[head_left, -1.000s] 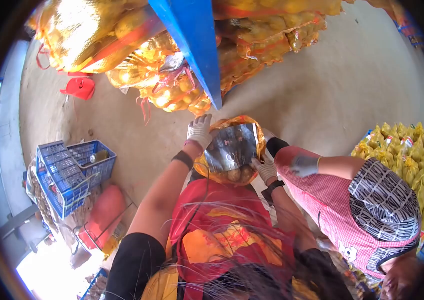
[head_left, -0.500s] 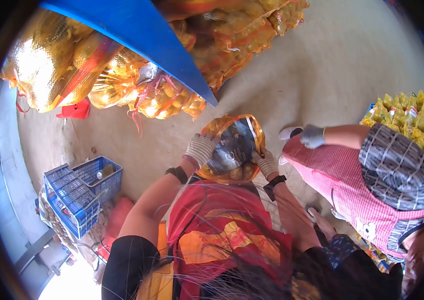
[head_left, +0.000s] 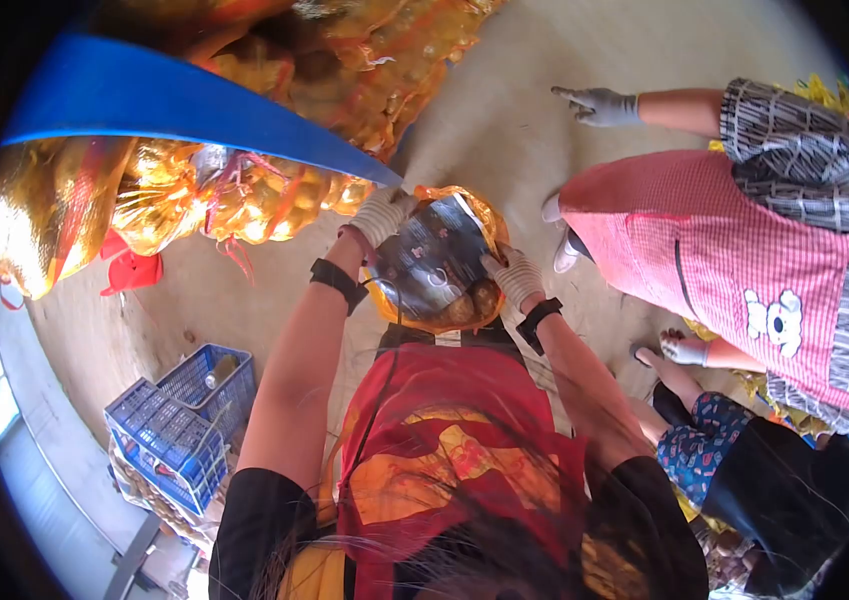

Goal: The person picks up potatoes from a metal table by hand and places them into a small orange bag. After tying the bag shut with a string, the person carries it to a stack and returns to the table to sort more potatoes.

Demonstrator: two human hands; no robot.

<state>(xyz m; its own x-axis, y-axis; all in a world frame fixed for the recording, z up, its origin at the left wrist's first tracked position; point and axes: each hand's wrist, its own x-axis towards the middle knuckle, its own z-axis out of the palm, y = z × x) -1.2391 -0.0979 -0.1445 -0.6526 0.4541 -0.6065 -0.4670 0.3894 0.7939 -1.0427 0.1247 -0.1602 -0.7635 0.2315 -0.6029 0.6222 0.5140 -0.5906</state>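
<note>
Sack [head_left: 472, 303]: orange-yellow mesh, open-mouthed, at scene centre just beyond the person's red apron [head_left: 444, 440]; potatoes show at its near rim.
Sheet [head_left: 429, 262]: dark and shiny, lying across the mouth of the sack, between the two hands.
Left hand [head_left: 381, 212]: in a white knit glove, fingers closed on the far left rim of the sack, right under the tip of the blue beam.
Right hand [head_left: 514, 275]: gloved likewise, clamped on the near right rim, touching the sheet's edge.
Blue beam [head_left: 174, 105]: slants across the far left, above the floor.
Piled sacks [head_left: 234, 195]: yellow mesh, full of potatoes, heaped at far left behind the beam.
Red object [head_left: 134, 272]: on the concrete floor [head_left: 504, 110], left, below the pile; blurred.
Blue crates [head_left: 179, 425]: near left, well apart from the sack.
Co-worker: in a pink checked apron [head_left: 734, 260] at right, a grey-gloved hand [head_left: 599, 105] stretched out far right with fingers spread, holding nothing.
</note>
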